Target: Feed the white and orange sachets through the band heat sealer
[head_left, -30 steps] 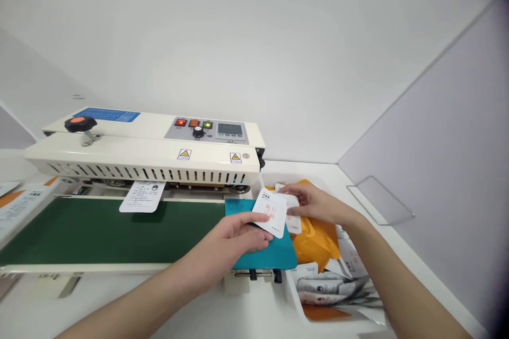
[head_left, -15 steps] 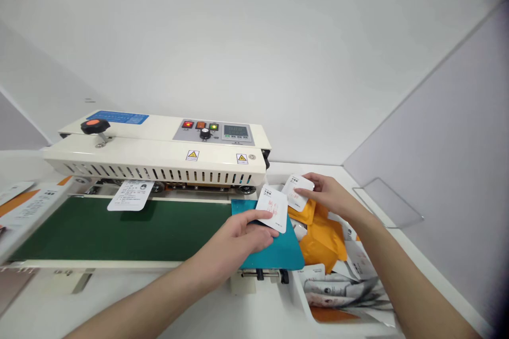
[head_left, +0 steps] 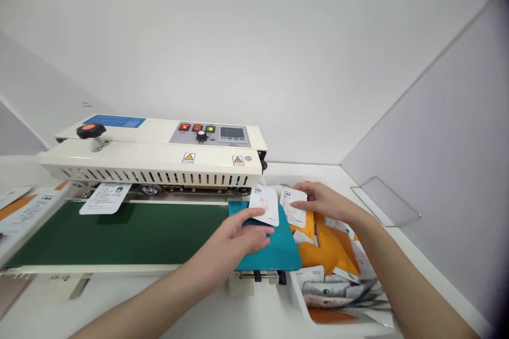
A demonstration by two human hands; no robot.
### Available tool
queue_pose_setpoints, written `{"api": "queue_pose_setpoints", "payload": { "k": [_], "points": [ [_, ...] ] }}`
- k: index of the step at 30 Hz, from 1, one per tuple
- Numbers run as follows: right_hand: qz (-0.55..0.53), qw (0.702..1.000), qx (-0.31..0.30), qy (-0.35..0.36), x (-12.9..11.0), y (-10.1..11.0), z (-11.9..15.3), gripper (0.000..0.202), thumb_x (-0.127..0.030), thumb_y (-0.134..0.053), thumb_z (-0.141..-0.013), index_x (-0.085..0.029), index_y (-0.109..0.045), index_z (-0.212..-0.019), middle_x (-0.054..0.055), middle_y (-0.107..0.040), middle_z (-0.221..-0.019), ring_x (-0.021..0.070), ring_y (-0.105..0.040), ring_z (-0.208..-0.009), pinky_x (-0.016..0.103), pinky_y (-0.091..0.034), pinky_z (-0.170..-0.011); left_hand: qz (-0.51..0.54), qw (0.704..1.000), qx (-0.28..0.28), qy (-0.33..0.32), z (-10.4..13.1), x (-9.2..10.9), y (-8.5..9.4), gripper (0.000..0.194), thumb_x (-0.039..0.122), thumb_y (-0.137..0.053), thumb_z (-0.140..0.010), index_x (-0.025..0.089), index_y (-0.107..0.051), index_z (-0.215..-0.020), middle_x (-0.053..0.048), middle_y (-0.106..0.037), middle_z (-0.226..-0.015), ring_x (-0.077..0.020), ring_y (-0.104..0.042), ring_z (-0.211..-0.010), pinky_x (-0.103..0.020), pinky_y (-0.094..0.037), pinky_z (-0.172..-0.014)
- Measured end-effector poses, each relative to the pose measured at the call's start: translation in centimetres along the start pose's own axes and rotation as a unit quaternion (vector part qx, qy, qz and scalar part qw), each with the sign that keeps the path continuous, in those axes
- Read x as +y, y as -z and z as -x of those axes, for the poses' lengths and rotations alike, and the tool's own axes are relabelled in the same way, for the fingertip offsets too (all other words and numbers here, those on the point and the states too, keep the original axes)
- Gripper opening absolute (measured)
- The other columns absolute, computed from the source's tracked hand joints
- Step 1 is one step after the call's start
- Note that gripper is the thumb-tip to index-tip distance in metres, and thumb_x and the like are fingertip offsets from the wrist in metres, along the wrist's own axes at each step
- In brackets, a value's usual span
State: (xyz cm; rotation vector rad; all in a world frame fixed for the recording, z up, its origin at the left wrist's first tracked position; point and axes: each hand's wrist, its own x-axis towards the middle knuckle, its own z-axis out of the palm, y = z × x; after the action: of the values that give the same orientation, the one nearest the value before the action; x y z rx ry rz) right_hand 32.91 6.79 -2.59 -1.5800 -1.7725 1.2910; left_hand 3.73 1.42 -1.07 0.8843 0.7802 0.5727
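Note:
My left hand [head_left: 246, 233] pinches a white sachet [head_left: 267, 203] with red print, over the teal plate [head_left: 274, 257] at the right end of the green belt [head_left: 159, 233]. My right hand [head_left: 316, 200] grips a second white sachet [head_left: 293, 209] by its upper right edge, just right of the first, above orange packets [head_left: 330, 249]. Another white sachet [head_left: 104, 200], covered in black text, lies at the belt's left part with its far end under the cream sealing machine [head_left: 151, 161].
A white bin [head_left: 300, 304] at the lower right holds orange and silver-white packets. Printed packets [head_left: 29, 211] lie in a tray at the far left. A wire frame [head_left: 397, 196] stands at the right, and a pale wall rises behind the machine.
The text-covered sachet has moved left along the machine. My left hand's sachet is closer to the machine's right end, while my right hand and its sachet sit slightly lower.

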Motion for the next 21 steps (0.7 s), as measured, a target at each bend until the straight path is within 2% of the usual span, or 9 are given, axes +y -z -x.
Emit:
{"api": "queue_pose_setpoints", "payload": {
  "k": [6,14,21],
  "points": [
    [0.023,0.999,0.045,0.021,0.1,-0.1,-0.2,0.027,-0.041,-0.069,-0.075,-0.022,-0.068,-0.094,0.005,-0.072,-0.095,0.0254,-0.067,-0.081,0.034,-0.055,-0.066,0.014,1.0,0.012,-0.002,0.3,0.0,-0.1,0.052,0.037,-0.064,-0.084,0.025,-0.048,-0.132,-0.01,-0.063,-0.121,-0.024,-0.062,-0.108,-0.04,-0.042,-0.102],
    [0.067,0.994,0.073,0.05,0.0,0.1,-0.2,0.033,-0.04,-0.061,-0.08,-0.021,-0.065,-0.106,0.006,-0.07,-0.103,0.0258,-0.066,-0.089,0.036,-0.055,-0.073,0.056,0.997,0.048,-0.036,1.3,-0.1,-0.1,0.057,0.031,-0.067,-0.082,0.027,-0.045,-0.135,-0.007,-0.063,-0.123,-0.0225,-0.058,-0.116,-0.036,-0.04,-0.105],
    [0.061,0.992,0.097,0.056,0.1,0.2,-0.2,0.031,-0.038,-0.062,-0.08,-0.022,-0.065,-0.107,0.006,-0.071,-0.104,0.0271,-0.066,-0.09,0.038,-0.054,-0.074,0.106,0.99,0.072,-0.065,2.4,-0.1,0.9,0.057,0.026,-0.065,-0.083,0.021,-0.044,-0.135,-0.01,-0.063,-0.123,-0.0226,-0.056,-0.119,-0.035,-0.039,-0.107]
  ]
}}
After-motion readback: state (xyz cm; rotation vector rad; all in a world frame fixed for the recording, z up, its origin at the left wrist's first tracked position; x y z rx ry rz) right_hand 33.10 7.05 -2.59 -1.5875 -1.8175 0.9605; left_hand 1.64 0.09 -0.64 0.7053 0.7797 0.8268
